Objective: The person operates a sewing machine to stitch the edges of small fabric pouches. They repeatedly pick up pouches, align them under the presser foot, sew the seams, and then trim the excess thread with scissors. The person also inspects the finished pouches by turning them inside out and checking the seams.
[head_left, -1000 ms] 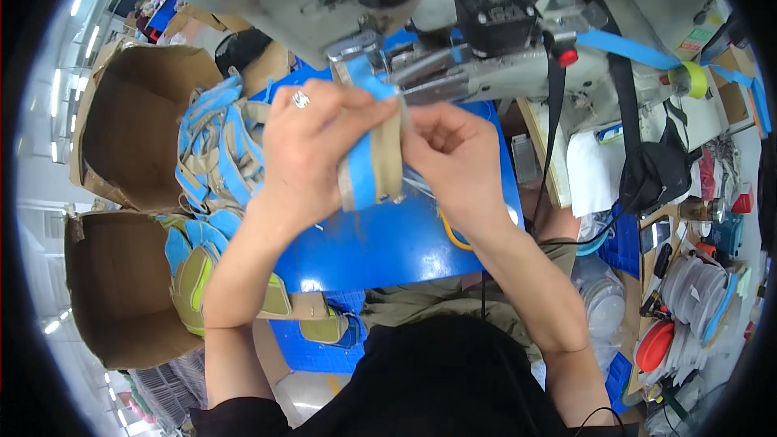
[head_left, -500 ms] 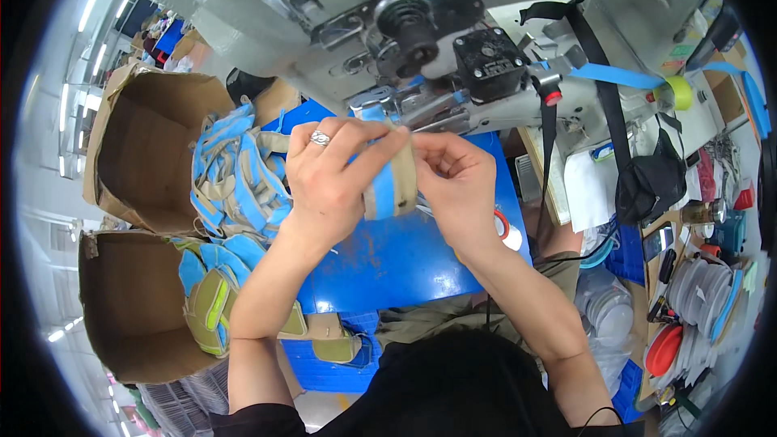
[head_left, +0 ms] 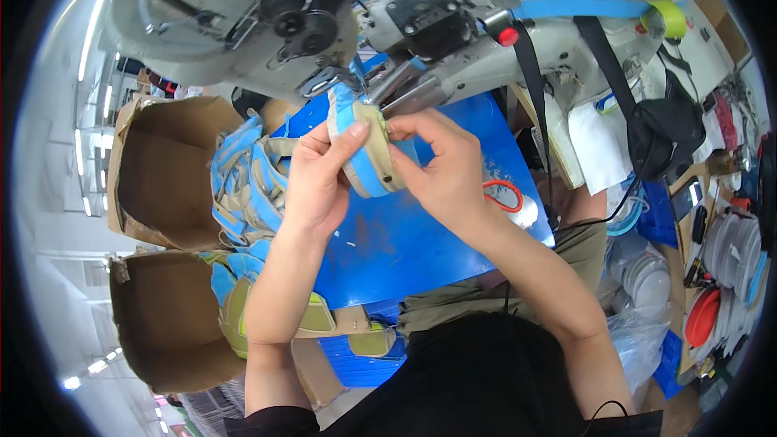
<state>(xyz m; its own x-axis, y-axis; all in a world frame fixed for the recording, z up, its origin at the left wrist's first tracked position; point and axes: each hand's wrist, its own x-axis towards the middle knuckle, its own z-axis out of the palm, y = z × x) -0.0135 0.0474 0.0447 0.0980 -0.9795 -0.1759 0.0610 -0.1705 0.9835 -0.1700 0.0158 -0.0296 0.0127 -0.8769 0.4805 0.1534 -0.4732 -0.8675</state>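
A beige fabric band with blue edging (head_left: 374,163) is curved into a loop under the working end of a grey-white sewing machine (head_left: 178,44). My left hand (head_left: 317,174) grips its left side, thumb pressed on the top face and fingers beneath. On the opposite edge, my right hand (head_left: 443,163) pinches the band between thumb and curled forefinger. The far end of the band reaches close to the metal parts by the needle area; whether it lies under the presser foot is hidden.
Left of the blue table (head_left: 388,255) stand two cardboard boxes (head_left: 133,178), with a heap of blue-and-beige straps (head_left: 251,182) beside them. A red loop handle (head_left: 506,194) lies at the table's right. Blue tape (head_left: 579,7) runs through a yellow-green roll (head_left: 664,19).
My left hand has turned, its thumb now on top of the band instead of its fingers reaching over. Both hands and the band sit lower relative to the machine; the view has shifted too.
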